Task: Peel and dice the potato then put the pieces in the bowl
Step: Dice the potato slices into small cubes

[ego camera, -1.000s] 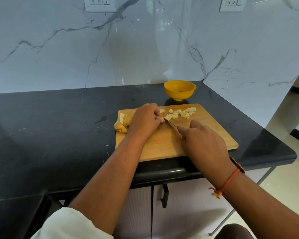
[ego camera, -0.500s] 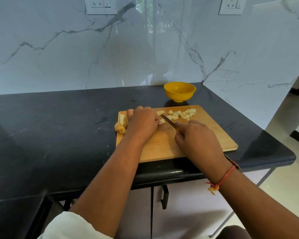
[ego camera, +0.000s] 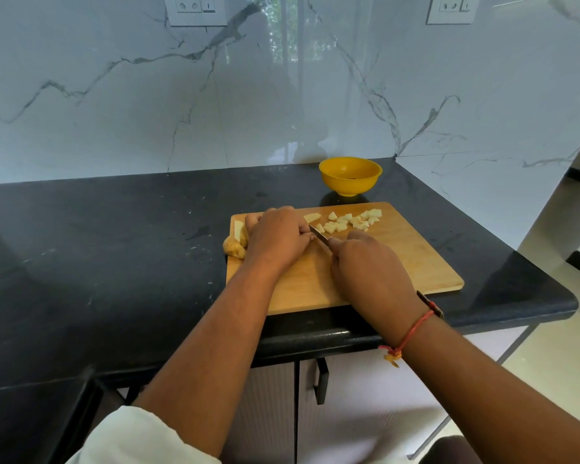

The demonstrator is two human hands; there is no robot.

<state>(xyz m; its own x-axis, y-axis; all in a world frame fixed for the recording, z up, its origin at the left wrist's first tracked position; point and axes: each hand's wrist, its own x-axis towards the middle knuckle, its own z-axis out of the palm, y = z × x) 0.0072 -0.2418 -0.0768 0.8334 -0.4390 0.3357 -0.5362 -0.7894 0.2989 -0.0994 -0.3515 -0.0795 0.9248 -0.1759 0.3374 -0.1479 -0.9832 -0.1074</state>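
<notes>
My right hand (ego camera: 369,266) is wrapped round the handle of the one knife (ego camera: 318,233). Over the last second it has slid forward across the one board (ego camera: 416,262), so the blade tip now sits against the fingers of my left hand (ego camera: 278,239). That hand is curled down over the potato (ego camera: 244,236) (mostly hidden under my knuckles, so I can't say how much remains). I judge another cut is coming, so the dicing isn't finished.

At the board's left edge lie one pale slice (ego camera: 238,229) and one brownish lump (ego camera: 234,247) hanging over onto the counter (ego camera: 114,262). Near the far edge the diced pieces (ego camera: 349,222) sit as they were, roughly fifteen and too bunched to count exactly. Beyond that edge stands one yellow bowl (ego camera: 349,182), with no potato in it that I can see. Two sockets (ego camera: 195,8) are on the wall.
</notes>
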